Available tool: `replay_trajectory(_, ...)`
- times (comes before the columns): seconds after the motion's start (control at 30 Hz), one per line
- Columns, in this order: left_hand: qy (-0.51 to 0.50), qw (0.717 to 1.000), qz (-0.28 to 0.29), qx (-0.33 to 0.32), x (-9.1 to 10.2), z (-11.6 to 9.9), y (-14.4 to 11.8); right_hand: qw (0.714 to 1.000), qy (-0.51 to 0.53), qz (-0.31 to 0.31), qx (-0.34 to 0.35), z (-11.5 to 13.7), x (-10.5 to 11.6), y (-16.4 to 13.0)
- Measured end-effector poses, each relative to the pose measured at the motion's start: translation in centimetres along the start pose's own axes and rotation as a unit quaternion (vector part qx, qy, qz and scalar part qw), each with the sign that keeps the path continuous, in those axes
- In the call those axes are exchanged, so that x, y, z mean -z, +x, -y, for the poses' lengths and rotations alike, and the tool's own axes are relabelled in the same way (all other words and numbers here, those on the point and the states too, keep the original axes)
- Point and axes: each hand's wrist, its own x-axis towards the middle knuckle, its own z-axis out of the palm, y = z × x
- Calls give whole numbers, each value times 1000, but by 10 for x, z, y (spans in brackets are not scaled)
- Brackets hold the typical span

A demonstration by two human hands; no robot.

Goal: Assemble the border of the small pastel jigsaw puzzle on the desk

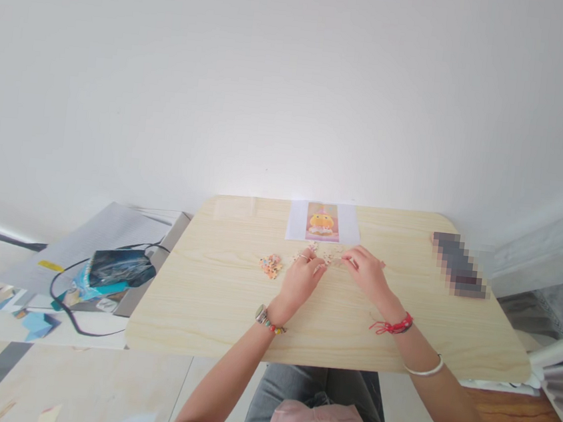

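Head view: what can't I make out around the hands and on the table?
In the head view:
What lies under the left hand: the hand covers it.
Whether the right hand grips anything: too small.
Single shapes in the orange pile: too small, overlapping.
Dark object: pixelated.
Right arm: cut off by the bottom edge.

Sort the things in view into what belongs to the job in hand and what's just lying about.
Job in hand:
piled jigsaw pieces
loose pieces between left hand and right hand
printed picture, probably for reference

Lying about:
pixelated dark object
large sheet
yellow strip
black strap
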Motion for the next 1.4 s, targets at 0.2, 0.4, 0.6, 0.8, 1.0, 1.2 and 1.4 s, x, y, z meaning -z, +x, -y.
replay_trajectory(0.2, -71, 994, -39, -75, 2, 5, -1, 993, -6, -41, 110, 18, 1, -17)
replay_trajectory(0.4, -86, 987, -69, -115, 7, 5, -8, 986, -8, -61, 155, 13, -1, -21)
replay_trajectory(0.6, -56, 979, -123, -150, 2, 8, -8, 986, 59, -57, 148, 10, 3, -18)
replay_trajectory(0.8, -18, 983, -120, -136, 0, 10, -9, 988, 24, -14, 154, 14, 8, -15)
replay_trajectory(1.0, 17, 991, -81, -108, 3, 9, -10, 986, -22, -7, 162, 19, 8, -15)
replay_trajectory(1.2, 46, 993, -25, -104, 0, 0, -1, 988, -61, -8, 142, 7, 9, -19)
replay_trajectory(1.4, 75, 993, 8, -91, -2, -10, 8, 993, -68, 7, 100, -2, 9, -19)
